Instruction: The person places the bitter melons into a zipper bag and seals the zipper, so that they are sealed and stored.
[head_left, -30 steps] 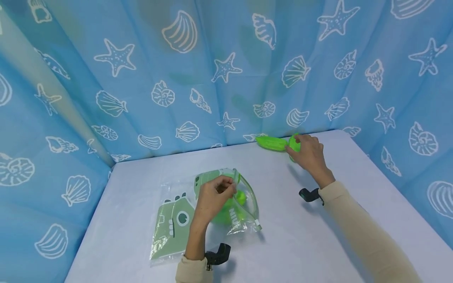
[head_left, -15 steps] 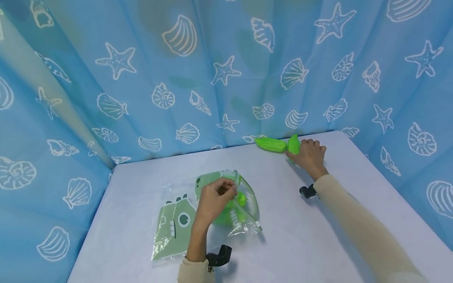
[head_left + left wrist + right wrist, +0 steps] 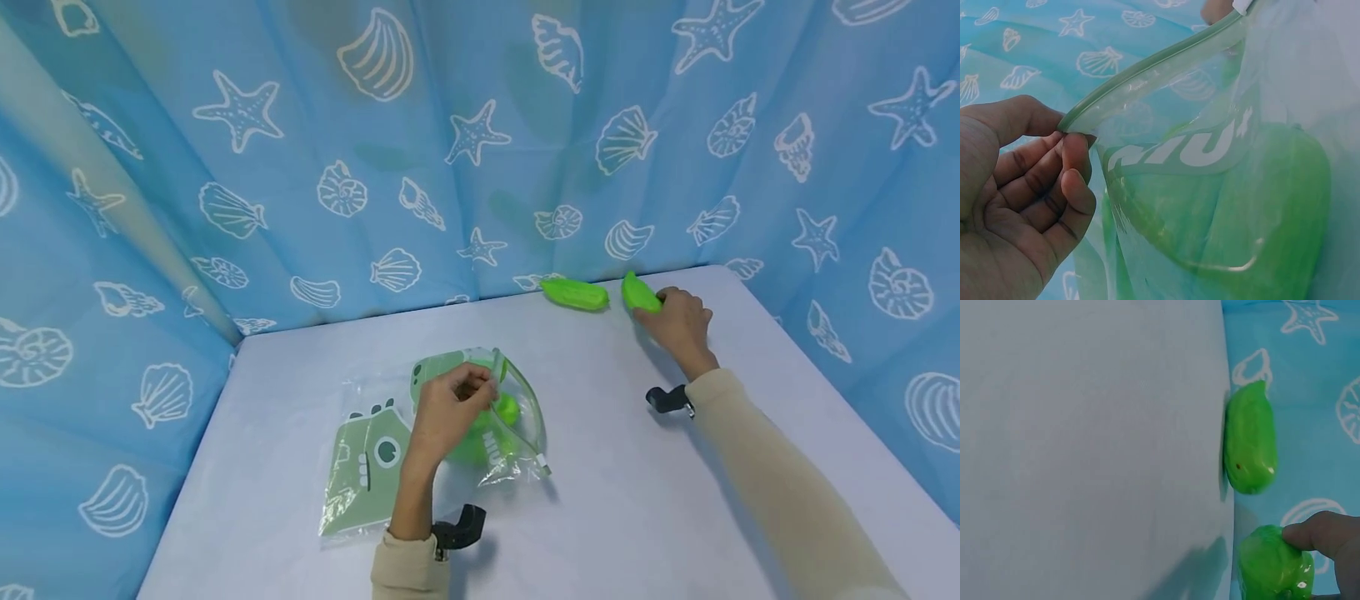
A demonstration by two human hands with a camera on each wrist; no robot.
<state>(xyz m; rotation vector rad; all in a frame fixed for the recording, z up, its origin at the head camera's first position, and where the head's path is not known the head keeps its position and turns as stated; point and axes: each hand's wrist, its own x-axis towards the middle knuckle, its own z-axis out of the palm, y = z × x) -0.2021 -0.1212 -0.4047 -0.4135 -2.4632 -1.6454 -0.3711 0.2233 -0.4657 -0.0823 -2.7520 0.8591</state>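
My left hand [image 3: 453,408] pinches the zip edge of a clear, green-printed zip bag [image 3: 1179,147] between thumb and fingers. The bag's mouth gapes beside it, and bright green things [image 3: 476,442] show through the plastic, their kind unclear. At the far right of the table, my right hand [image 3: 681,327] holds a bright green toy [image 3: 640,293], shaped like a fruit or vegetable. In the right wrist view, the thumb [image 3: 1310,532] lies on that toy; the other fingers are mostly hidden. A second, longer green toy [image 3: 575,294] lies left of it, apart.
Flat on the white table [image 3: 292,367] lies clear plastic with a green dinosaur print [image 3: 367,475], partly behind my left forearm; I cannot tell whether it is a separate bag. A blue curtain [image 3: 420,150] with shells and starfish hangs right behind the table's far edge.
My right hand has shifted right with the green toy, widening the gap to the longer one. The left hand still pinches the bag's edge in nearly the same place.
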